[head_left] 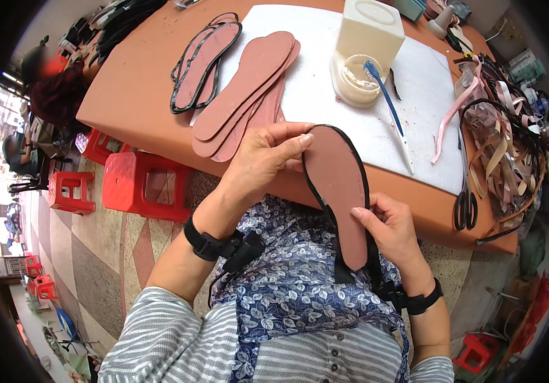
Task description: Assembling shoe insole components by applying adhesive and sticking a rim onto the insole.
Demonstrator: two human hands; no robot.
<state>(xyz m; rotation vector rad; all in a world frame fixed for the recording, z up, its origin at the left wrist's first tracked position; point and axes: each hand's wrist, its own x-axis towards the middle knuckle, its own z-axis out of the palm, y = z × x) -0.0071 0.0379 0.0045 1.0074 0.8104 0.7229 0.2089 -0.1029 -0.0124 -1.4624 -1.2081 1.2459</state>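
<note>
Over the lap, by the table's [127, 83] near edge: we are holding one pink insole [336, 175] in both hands.

Our left forearm is slanting up from the lower left; the left hand [271, 150] is pinching the insole's wide end, thumb lying on its face, fingers curling behind the rim. Our right forearm is rising from the lower right; the right hand [391, 225] is gripping the narrower part at its right edge, thumb pressing on the face, other fingers bending underneath. We are pointing the wide end toward the table, the narrow end toward our patterned apron [293, 281]. Black edging [363, 175] is bordering the wide end and sides. Beyond our left hand, bare pink insoles [245, 89] are lying piled; black-handled scissors [465, 207] are lying to the right.
</note>
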